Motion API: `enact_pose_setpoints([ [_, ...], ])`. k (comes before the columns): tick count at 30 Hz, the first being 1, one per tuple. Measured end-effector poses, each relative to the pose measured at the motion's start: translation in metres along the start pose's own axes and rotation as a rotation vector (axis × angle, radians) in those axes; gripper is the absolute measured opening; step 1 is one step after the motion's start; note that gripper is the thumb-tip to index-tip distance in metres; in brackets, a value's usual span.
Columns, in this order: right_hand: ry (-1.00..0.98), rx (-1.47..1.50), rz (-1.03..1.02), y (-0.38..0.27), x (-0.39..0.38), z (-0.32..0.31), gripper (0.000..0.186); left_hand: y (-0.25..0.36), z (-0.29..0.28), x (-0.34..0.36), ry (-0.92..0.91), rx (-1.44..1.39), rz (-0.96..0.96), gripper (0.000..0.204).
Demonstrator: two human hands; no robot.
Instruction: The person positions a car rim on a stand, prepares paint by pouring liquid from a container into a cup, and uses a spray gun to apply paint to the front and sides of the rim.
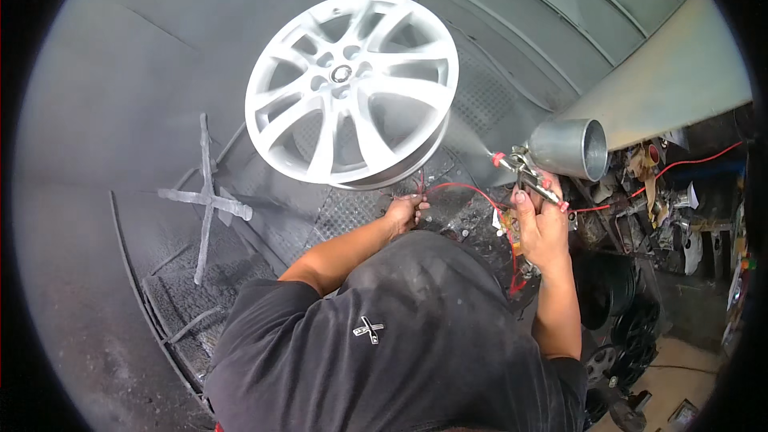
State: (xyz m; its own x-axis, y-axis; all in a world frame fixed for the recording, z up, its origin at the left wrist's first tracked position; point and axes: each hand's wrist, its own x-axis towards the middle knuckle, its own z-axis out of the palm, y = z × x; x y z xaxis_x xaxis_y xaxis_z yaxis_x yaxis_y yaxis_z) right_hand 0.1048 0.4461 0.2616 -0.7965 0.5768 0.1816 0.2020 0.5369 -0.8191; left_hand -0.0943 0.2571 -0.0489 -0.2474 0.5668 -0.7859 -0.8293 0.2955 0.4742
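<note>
A pale, silvery-white alloy wheel (369,112) with paired spokes and a dark-centred hub is raised in front of me, its face toward me. My right hand (546,228) is wrapped round a spray gun (531,175) with red fittings and a large metal cup (569,149). A whitish mist fans from the nozzle toward the wheel's right side; the nozzle stands apart from the rim. Below the wheel's lower edge, my left hand (407,212) is closed round a thin red hose (466,186), which loops to the right. Whatever holds up the wheel is hidden.
A grey-coated cross-shaped stand (207,198) is at the left. Grey booth walls (160,48) curve behind the wheel. At the right are a cluttered shelf (640,192), another stretch of red hose and several dark wheels (636,328). Textured matting (488,88) covers part of the floor.
</note>
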Motion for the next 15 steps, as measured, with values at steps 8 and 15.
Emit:
enact_pose_setpoints([
  [8, 0.021, 0.033, -0.083, 0.006, -0.019, -0.012, 0.029, 0.005, -0.055, 0.019, 0.318, -0.56, 0.409, 0.049],
  [15, -0.028, 0.015, -0.121, 0.011, -0.023, -0.014, 0.026, 0.017, -0.049, -0.008, 0.358, -0.717, 0.504, 0.049],
])
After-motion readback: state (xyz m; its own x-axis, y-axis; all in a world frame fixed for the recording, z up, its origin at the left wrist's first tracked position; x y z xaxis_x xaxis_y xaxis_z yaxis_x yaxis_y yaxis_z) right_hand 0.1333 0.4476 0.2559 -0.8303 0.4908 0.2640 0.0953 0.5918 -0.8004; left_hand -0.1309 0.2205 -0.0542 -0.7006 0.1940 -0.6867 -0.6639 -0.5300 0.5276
